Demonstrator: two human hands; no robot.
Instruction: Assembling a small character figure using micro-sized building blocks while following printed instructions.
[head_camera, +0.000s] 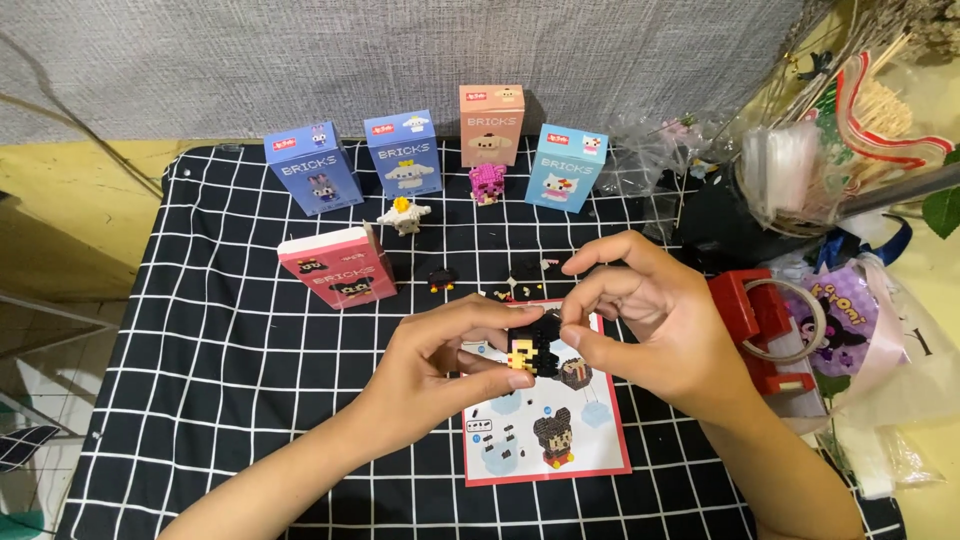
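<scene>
Fingers (545, 335) of both hands pinch black-and-yellow brick figure (530, 350) between them.

Four upright boxes are standing along the cloth's far edge: blue (313, 168), blue (404, 154), peach (491, 124), light-blue (566, 167); pink box (337, 266) nearer, left.

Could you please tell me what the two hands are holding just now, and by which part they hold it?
Both hands, left hand and right hand, pinch a small black and yellow brick figure by its sides, above the instruction sheet.
</scene>
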